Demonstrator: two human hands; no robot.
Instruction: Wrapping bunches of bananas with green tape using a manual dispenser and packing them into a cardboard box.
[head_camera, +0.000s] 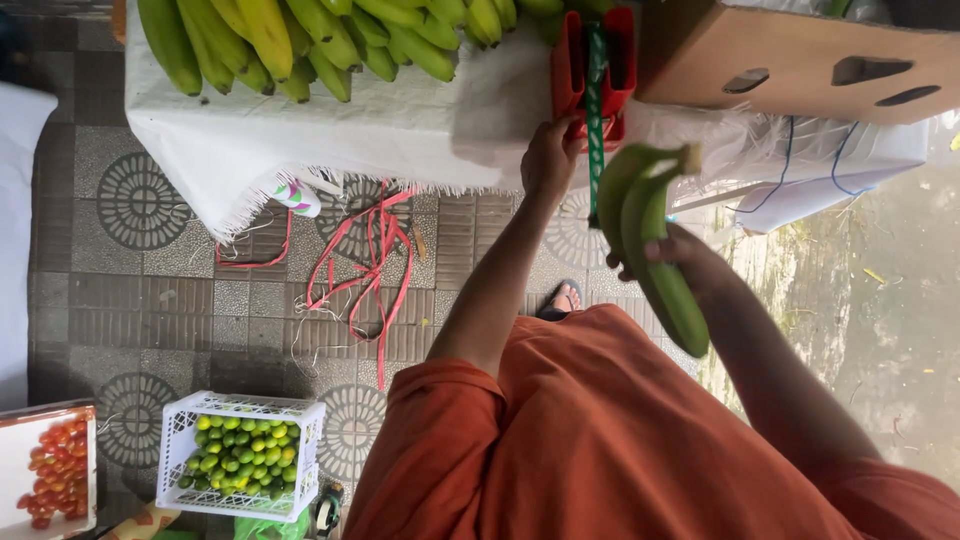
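Observation:
My right hand (683, 256) grips a small bunch of green bananas (650, 240), stems up, held in front of the table edge. A green tape strip (595, 130) hangs from a red tape holder (594, 60) on the table and reaches down to the top of the bunch. My left hand (548, 160) is stretched to the holder, with its fingers curled on the lower left corner beside the tape. Orange sleeves cover both upper arms.
A white-clothed table (330, 130) carries large bunches of green bananas (300, 40) and a cardboard box (800, 60). On the tiled floor lie red strings (370, 260), a white crate of limes (240, 455) and a tray of small tomatoes (50, 470). My sandalled foot (566, 298) shows below.

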